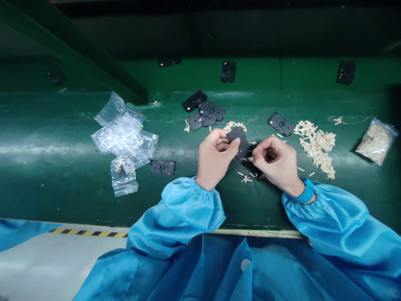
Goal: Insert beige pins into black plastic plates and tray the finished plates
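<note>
My left hand (216, 154) grips a flat black plastic plate (239, 142) between thumb and fingers, held tilted above the green table (175, 200). At the plate's lower right edge, my right hand (277, 161) has thumb and forefinger pinched together; what they hold, if anything, is too small to make out. Beyond the plate lies a small heap of cream-coloured strips (234, 125). More loose strips (246, 177) and some dark bits lie beneath the hands. A stack of similar black plates (208, 113) rests just past my left hand.
A larger pile of cream strips (318, 144) spreads at the right, beside a filled clear bag (376, 142). Clear plastic bags (122, 133) lie heaped at the left. Single black plates (162, 167) are scattered about. A green beam (94, 54) slants down at the upper left.
</note>
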Available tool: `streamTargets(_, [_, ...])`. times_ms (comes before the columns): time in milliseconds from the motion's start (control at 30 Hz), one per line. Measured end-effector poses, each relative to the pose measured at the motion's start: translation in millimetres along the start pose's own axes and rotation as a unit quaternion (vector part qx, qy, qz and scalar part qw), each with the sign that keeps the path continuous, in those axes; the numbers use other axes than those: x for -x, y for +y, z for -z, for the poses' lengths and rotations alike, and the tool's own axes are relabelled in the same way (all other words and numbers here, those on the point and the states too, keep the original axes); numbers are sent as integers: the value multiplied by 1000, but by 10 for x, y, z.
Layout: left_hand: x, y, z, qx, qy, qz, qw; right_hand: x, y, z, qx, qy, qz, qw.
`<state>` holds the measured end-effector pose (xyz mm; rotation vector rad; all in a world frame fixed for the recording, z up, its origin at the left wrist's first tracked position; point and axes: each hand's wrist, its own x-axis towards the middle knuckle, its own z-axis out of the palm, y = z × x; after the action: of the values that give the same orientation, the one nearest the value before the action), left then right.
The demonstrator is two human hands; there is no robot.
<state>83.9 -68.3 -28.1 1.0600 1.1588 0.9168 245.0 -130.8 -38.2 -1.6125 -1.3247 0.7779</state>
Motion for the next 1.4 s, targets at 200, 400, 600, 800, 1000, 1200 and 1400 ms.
streamTargets(200, [13, 10, -7, 4, -7, -16, 1000, -1, -1, -3, 17, -5, 5, 1000])
streamTargets(400, [18, 16, -11, 6, -10, -14, 1000, -33, -65, 17, -51, -37, -58, 996])
streamTargets(600, [14, 21, -12, 10, -10, -12, 1000, -60, -92, 39, -73, -43, -88, 993])
streamTargets(800, [14, 30, -10, 8, -10, -17, 1000, -62, -91, 33, -86, -33, -91, 992])
streamTargets(1000, [14, 27, -15, 8, -10, -23, 1000, -60, -101, 33, -77, -27, -94, 992])
streamTargets(1200, [19, 17, -20, 12, -9, -23, 1000, -54, -117, 17, -77, -25, -92, 992])
streamTargets(1400, [24, 21, -16, 5, -10, -19, 1000, -48, -130, 6, -58, -21, -93, 994])
